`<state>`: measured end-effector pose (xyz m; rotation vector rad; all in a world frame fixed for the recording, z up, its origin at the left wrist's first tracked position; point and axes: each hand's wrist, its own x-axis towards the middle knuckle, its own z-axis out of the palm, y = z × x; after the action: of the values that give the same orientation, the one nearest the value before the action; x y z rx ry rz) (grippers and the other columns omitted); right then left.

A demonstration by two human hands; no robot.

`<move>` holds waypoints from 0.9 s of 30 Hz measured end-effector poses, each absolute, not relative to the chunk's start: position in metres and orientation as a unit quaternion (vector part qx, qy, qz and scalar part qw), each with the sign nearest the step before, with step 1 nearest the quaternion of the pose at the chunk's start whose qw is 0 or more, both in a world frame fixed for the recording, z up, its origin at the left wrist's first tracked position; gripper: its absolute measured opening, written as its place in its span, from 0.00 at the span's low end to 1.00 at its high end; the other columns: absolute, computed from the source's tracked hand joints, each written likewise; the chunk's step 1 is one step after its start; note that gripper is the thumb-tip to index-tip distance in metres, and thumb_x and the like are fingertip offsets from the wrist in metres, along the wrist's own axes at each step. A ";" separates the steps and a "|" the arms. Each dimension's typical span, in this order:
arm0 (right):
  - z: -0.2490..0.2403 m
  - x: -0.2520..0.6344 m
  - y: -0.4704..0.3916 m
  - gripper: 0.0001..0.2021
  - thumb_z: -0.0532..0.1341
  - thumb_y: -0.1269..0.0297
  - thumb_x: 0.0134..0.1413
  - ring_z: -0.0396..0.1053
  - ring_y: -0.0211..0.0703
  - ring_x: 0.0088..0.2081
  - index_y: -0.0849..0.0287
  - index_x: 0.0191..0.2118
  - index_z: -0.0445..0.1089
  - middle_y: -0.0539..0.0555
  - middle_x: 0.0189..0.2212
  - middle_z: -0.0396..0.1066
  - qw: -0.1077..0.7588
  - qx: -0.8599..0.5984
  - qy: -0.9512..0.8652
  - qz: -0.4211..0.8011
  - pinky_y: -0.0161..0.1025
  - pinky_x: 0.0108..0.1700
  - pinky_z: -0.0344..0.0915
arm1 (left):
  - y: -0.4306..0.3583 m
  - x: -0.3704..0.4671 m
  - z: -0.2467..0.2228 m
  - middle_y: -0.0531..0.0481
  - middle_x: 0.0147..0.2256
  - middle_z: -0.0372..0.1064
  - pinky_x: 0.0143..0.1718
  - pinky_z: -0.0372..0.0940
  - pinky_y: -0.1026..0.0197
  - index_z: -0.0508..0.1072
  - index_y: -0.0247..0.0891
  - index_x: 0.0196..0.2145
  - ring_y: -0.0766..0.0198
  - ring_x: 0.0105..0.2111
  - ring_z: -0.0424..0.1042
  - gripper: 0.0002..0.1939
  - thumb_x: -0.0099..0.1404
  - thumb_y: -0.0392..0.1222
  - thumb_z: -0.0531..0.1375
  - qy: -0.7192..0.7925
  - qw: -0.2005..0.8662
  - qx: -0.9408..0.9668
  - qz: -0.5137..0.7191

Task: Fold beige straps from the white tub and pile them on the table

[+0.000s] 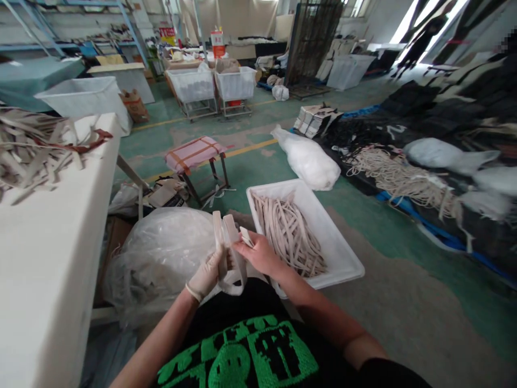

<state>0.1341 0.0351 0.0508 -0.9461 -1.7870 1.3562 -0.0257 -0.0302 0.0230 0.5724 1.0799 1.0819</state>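
Straps [288, 237] in tub [329, 237], bag [169, 242] left, stool [197, 153] behind bag

The gloved left hand [205, 274] and the bare right hand [260, 252] grip folded beige straps [229, 227] between them. Just right sits a white tub [339, 256] of loose strapping [293, 234]; left, a clear plastic bag [161, 237] beside a white bench [48, 258]. Farther off stand a pink-topped stool [196, 154] and, right of it, a stuffed white sack [309, 159].
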 end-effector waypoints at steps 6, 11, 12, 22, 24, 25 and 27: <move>0.047 0.139 0.041 0.15 0.65 0.57 0.55 0.61 0.36 0.29 0.59 0.23 0.66 0.47 0.24 0.63 0.365 -0.384 -0.720 0.448 0.35 0.35 0.58 | -0.031 -0.020 0.020 0.42 0.31 0.79 0.39 0.74 0.55 0.80 0.33 0.40 0.53 0.32 0.79 0.37 0.55 0.74 0.62 0.477 0.684 0.336 0.437; 0.047 0.149 0.048 0.16 0.67 0.53 0.53 0.59 0.34 0.25 0.60 0.26 0.67 0.45 0.20 0.61 0.339 -0.394 -0.692 0.501 0.33 0.30 0.57 | -0.031 -0.014 0.038 0.44 0.25 0.76 0.31 0.69 0.62 0.79 0.32 0.32 0.62 0.25 0.74 0.27 0.63 0.64 0.63 0.451 0.700 0.419 0.362; 0.049 0.151 0.051 0.15 0.66 0.52 0.53 0.59 0.34 0.23 0.60 0.30 0.69 0.44 0.19 0.61 0.338 -0.392 -0.671 0.531 0.33 0.28 0.57 | -0.032 -0.014 0.041 0.43 0.26 0.76 0.33 0.69 0.61 0.79 0.31 0.31 0.61 0.27 0.75 0.27 0.64 0.63 0.62 0.431 0.712 0.429 0.351; 0.080 0.161 0.076 0.27 0.73 0.46 0.44 0.60 0.30 0.19 0.64 0.43 0.77 0.44 0.19 0.64 0.273 -0.267 -0.625 0.680 0.30 0.22 0.59 | -0.029 -0.019 0.045 0.49 0.19 0.71 0.22 0.59 0.66 0.82 0.29 0.41 0.67 0.19 0.67 0.27 0.55 0.57 0.71 0.367 0.781 0.441 0.248; 0.084 0.162 0.075 0.25 0.73 0.47 0.45 0.60 0.30 0.19 0.65 0.41 0.78 0.45 0.20 0.66 0.259 -0.248 -0.629 0.689 0.30 0.23 0.60 | -0.029 -0.020 0.046 0.50 0.19 0.71 0.22 0.58 0.66 0.81 0.30 0.43 0.67 0.19 0.66 0.26 0.56 0.56 0.71 0.355 0.791 0.449 0.217; 0.086 0.162 0.075 0.24 0.72 0.47 0.47 0.60 0.30 0.19 0.64 0.41 0.78 0.46 0.21 0.67 0.252 -0.239 -0.633 0.692 0.30 0.23 0.59 | -0.029 -0.021 0.046 0.50 0.19 0.70 0.21 0.57 0.66 0.81 0.30 0.44 0.67 0.18 0.66 0.27 0.56 0.57 0.70 0.345 0.796 0.455 0.201; 0.090 0.164 0.073 0.23 0.71 0.47 0.48 0.60 0.30 0.19 0.64 0.39 0.78 0.46 0.22 0.67 0.244 -0.227 -0.638 0.694 0.30 0.23 0.59 | -0.030 -0.023 0.047 0.50 0.19 0.70 0.20 0.56 0.66 0.81 0.30 0.46 0.68 0.17 0.65 0.30 0.58 0.61 0.68 0.319 0.808 0.468 0.164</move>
<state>0.1638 0.0726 0.0896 -0.6208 -1.7422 1.8965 -0.0226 -0.0295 0.0475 1.0006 0.6812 0.3498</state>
